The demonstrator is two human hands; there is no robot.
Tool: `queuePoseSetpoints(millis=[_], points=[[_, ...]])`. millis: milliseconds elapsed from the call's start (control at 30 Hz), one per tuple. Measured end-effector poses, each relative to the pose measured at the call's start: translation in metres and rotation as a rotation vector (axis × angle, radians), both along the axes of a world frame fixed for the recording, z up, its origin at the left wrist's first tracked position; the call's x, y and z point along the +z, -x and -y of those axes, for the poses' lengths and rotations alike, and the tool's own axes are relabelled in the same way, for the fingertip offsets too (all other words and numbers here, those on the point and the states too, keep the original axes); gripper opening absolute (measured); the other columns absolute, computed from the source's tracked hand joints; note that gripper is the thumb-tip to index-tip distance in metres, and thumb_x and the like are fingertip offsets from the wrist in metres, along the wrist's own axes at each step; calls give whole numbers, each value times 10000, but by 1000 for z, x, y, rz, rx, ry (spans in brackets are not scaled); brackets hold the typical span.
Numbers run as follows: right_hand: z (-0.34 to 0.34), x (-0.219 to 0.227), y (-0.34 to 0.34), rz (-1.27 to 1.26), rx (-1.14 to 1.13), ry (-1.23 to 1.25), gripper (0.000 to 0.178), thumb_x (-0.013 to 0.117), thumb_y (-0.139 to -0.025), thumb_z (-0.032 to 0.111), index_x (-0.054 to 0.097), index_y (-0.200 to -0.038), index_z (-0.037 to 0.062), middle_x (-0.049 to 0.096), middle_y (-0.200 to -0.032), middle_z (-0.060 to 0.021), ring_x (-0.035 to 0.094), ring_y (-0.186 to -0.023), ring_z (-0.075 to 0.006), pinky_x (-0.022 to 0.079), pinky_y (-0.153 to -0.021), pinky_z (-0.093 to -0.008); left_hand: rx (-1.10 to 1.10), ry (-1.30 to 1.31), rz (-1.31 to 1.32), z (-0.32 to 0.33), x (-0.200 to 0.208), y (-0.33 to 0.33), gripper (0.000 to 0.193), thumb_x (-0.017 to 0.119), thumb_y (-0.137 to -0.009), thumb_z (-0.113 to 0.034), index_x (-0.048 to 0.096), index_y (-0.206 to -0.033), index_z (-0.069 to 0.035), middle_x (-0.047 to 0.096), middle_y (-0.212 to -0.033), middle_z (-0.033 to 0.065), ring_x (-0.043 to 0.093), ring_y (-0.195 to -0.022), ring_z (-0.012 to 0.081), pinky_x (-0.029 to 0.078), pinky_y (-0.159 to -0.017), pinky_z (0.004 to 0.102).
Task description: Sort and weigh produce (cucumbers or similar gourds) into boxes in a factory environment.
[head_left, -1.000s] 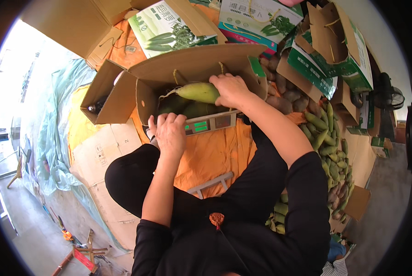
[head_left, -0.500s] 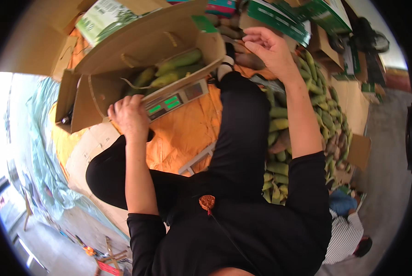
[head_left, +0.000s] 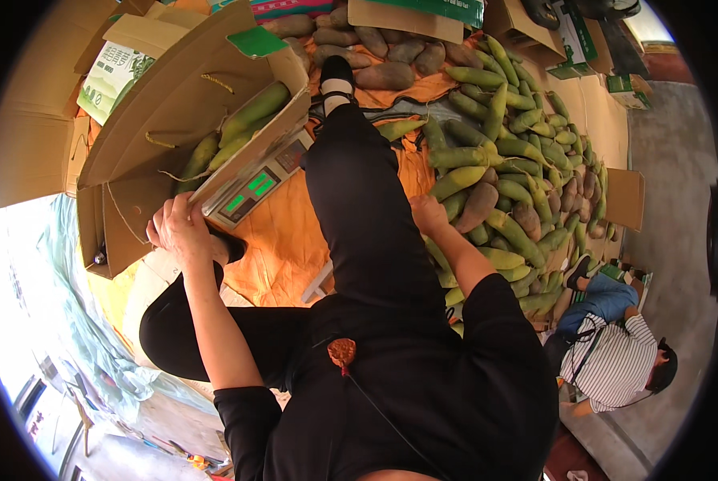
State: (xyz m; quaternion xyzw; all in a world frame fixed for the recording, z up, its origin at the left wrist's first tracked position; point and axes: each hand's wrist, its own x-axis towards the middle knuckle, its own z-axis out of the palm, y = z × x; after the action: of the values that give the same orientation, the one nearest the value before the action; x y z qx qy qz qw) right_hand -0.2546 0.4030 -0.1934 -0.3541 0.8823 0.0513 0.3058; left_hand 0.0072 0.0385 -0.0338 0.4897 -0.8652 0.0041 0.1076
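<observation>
A cardboard box (head_left: 135, 210) stands open on a scale (head_left: 251, 195) with a lit green display. Several long green radishes (head_left: 255, 112) lie inside. My left hand (head_left: 181, 230) is closed over the box's near edge, beside the scale. My right hand (head_left: 429, 215) is at the left side of a large pile of green radishes (head_left: 527, 150), to the right of my knee. Its fingers look curled, and what they hold, if anything, is hidden.
Brownish-purple roots (head_left: 383, 76) lie along the far side on an orange sheet (head_left: 271, 260). Cardboard boxes (head_left: 519, 32) stand at the back. Another person in a striped shirt (head_left: 611, 361) is at the lower right. Clear plastic sheeting (head_left: 74, 297) hangs at the left.
My right hand has come down from above the far end of the box, where its fingers were apart, to the radish pile. The view has turned right; my left hand stays at the box.
</observation>
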Motion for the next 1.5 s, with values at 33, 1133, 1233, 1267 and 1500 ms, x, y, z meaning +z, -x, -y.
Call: queuePoseSetpoints(millis=[33,1133,1233,1267,1500], points=[[1,9,-9,-85,112,-192,437,677,-761,221,558,-1178,164,579,-1150,-46,506,-1142,-252,424,-890,-453,-5,0,2,0,0,1,174,678,-756,-171,664,-930,-174,633,-906,-5,553,-999,221,288,-987,436],[-36,29,61,234,-906,1040,485,678,-839,86,465,-1251,-57,585,-1119,-92,569,-984,-173,476,-800,-300,21,-84,-109,0,11,2,153,660,-762,-119,675,-910,-153,616,-902,18,529,-1017,233,255,-1037,508],[21,108,65,217,-835,1172,405,646,-839,33,499,-1209,-44,586,-1094,-81,570,-959,-161,459,-840,-291,26,-102,-111,-1,13,1,148,660,-764,-121,674,-908,-151,615,-901,20,529,-1021,234,252,-1039,508],[43,139,62,220,-789,1210,401,636,-844,29,496,-1214,-37,577,-1109,-81,557,-994,-164,445,-871,-291,29,-99,-114,-2,13,0,148,660,-764,-121,674,-908,-151,615,-901,20,529,-1021,234,252,-1039,508],[152,282,53,449,-242,1605,451,664,-823,37,484,-1232,-23,541,-1203,-106,518,-1107,-181,379,-990,-325,-7,-30,-150,-2,11,0,119,660,-749,-138,675,-867,-144,615,-862,22,538,-967,241,294,-991,474]])
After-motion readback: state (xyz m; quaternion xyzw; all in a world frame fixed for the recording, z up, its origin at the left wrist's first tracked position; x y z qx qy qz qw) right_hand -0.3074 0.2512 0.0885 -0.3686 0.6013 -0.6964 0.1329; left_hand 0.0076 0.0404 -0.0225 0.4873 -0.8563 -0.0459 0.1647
